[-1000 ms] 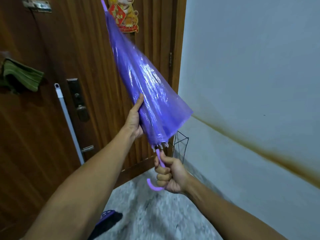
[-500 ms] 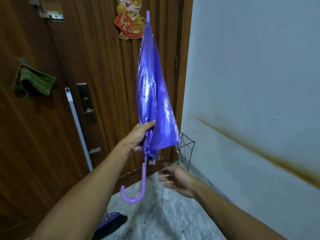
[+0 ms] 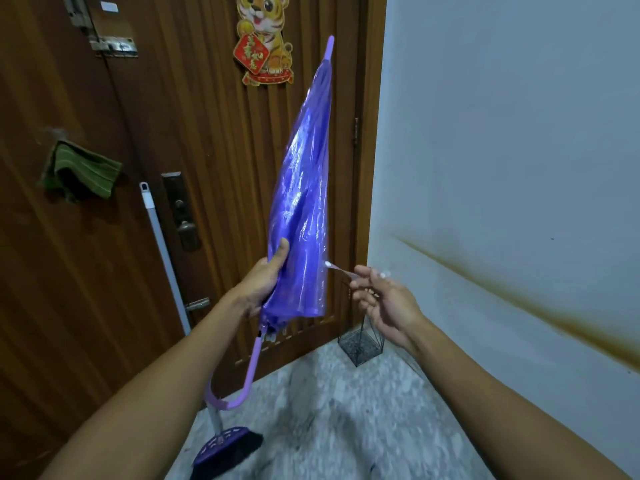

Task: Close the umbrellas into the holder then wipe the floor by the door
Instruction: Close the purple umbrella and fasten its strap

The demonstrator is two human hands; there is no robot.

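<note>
Umbrella (image 3: 300, 216) first: we hold this folded purple one upright in front of the door, tip pointing up and leaning a little to the right, with its curved handle (image 3: 239, 386) hanging below our left forearm. Our left hand (image 3: 258, 289) wraps the lower part of the canopy, fingers (image 3: 281, 252) clamped on the gathered plastic just above the rib ends. Our right hand (image 3: 384, 303) sits just beside the canopy's right edge, its fingers pinching the thin closing strap (image 3: 337, 267), which stretches taut from the canopy to the fingertips; the other fingers of that hand are loosely spread.

Below us, on the speckled floor (image 3: 346, 427), a purple broom head (image 3: 225, 448) with dark bristles rests near the door, and its pale pole (image 3: 162, 251) leans up against the wood. Farther right, in the corner where door and wall meet, stands a black wire holder (image 3: 362, 342), partly hidden behind our right hand; we cannot tell whether anything is in it.

Beyond that is the brown wooden door (image 3: 214, 140) with its dark lock plate (image 3: 180, 209). A green cloth (image 3: 83, 169) hangs on the left side of the door, and a tiger decoration (image 3: 265, 39) is stuck near the top. The pale wall (image 3: 502, 133) to the right carries a brown streak (image 3: 519, 296) running down to the right.
</note>
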